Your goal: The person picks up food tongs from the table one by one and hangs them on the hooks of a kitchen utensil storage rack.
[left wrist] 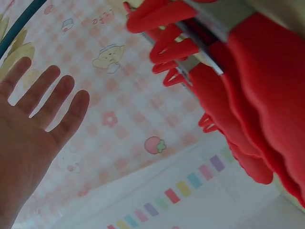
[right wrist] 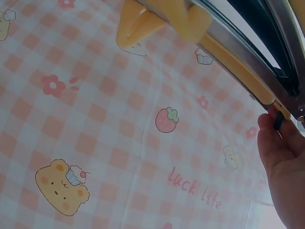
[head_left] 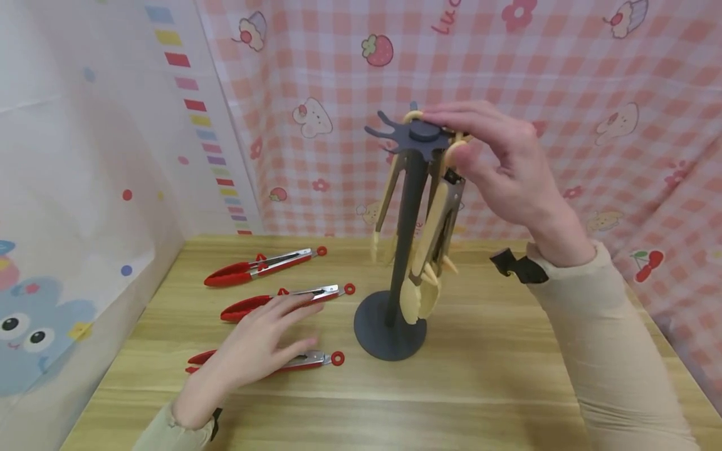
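My right hand (head_left: 510, 166) is at the top of a dark grey stand (head_left: 410, 213). Its thumb and fingers hold the ring end of pale yellow tongs (head_left: 431, 244), which hang head down from a hook. In the right wrist view, fingertips (right wrist: 268, 125) meet the upper end of the tongs (right wrist: 238, 62) beside a dark hook tip; the thumb is hidden. Lower left, my left hand (head_left: 259, 344) hovers over red-and-silver tongs with spread fingers and holds nothing. It partly covers the nearest red tongs (head_left: 307, 360) and overlaps the middle red tongs (head_left: 245, 308).
Another pair of red tongs (head_left: 276, 264) lies farther back on the wooden table (head_left: 479, 382). More yellow tongs (head_left: 386, 200) hang at the stand's far side, and bare hooks (head_left: 379, 128) point left. A checked cloth (head_left: 316, 75) hangs behind the table.
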